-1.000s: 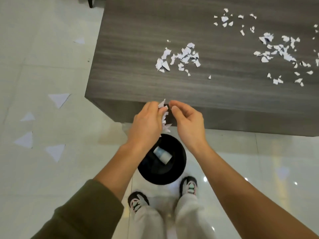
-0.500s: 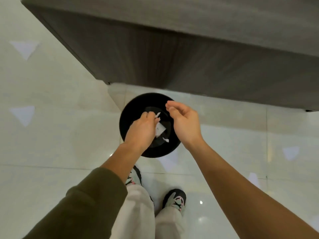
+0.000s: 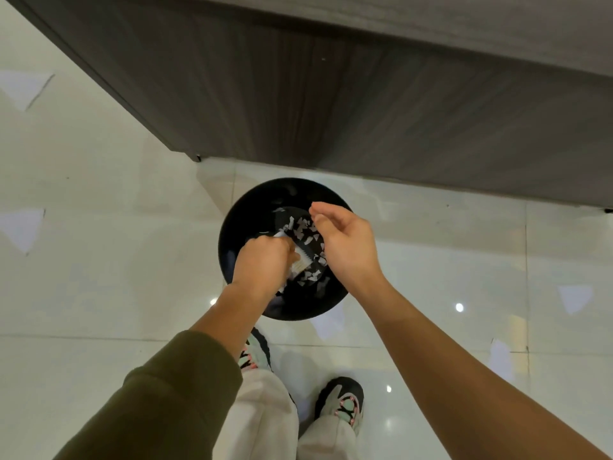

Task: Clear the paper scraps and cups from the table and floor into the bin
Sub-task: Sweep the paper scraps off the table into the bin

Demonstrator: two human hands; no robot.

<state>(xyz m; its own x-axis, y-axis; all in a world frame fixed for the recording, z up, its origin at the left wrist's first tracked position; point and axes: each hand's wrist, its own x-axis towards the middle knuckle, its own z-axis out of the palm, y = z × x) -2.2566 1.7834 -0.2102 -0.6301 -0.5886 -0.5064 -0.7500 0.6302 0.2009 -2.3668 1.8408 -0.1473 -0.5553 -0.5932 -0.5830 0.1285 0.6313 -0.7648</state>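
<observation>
The black round bin (image 3: 242,214) stands on the floor just in front of the table. Both my hands hover over its mouth. My left hand (image 3: 262,263) is curled with its back to the camera, and a white scrap shows at its fingertips. My right hand (image 3: 345,247) hangs beside it with loosely curled fingers and holds nothing. Several small paper scraps (image 3: 305,227) are scattered between the hands, inside the bin. A white ribbed cup (image 3: 302,260) lies in the bin, partly hidden by my left hand.
The dark wooden table (image 3: 331,94) fills the top of the view; only its side shows. Larger triangular paper pieces lie on the glossy tiles at the left (image 3: 21,229) and right (image 3: 575,298). My shoes (image 3: 341,403) stand right behind the bin.
The view dropped from the table top to the bin. Both hands moved down over the bin, and scraps that the left hand carried are now spread inside it.
</observation>
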